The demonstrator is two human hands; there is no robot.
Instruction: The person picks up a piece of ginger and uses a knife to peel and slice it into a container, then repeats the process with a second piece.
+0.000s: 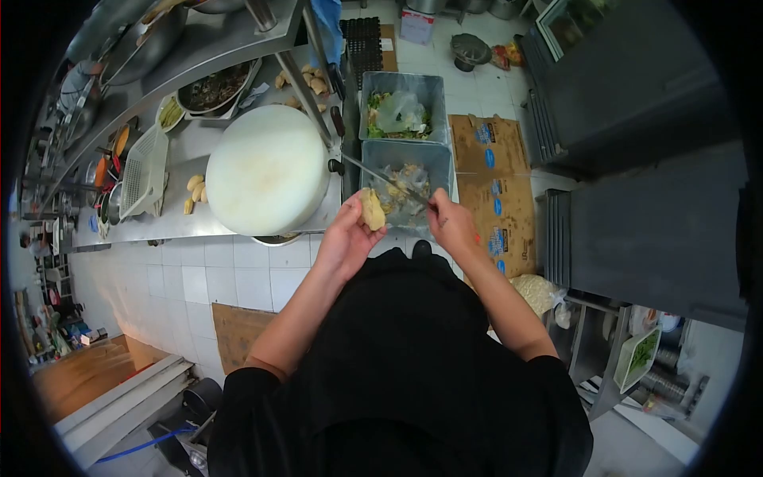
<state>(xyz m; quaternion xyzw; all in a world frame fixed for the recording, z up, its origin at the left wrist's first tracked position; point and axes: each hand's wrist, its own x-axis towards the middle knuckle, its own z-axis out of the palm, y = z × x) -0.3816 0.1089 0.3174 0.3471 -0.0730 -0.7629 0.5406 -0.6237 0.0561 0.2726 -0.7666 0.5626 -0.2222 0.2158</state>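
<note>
A pale yellow, knobbly piece of ginger (372,210) is in my left hand (344,238), fingers wrapped round it. My right hand (451,226) is closed on the handle end of a knife (381,177), whose long blade points up and left, beyond the ginger and apart from it. Under the knife stands a grey bin (447,171) with scraps and clear plastic inside. To the left is a thick round white cutting board (269,169) on the steel counter (191,226). Peeled pieces (195,188) lie at the board's left side.
A second grey bin (439,87) with green scraps stands beyond the first. Flattened cardboard (497,191) covers the floor at the right, beside dark cabinets (652,222). A white basket (147,171) and a steel shelf (214,52) are at the left.
</note>
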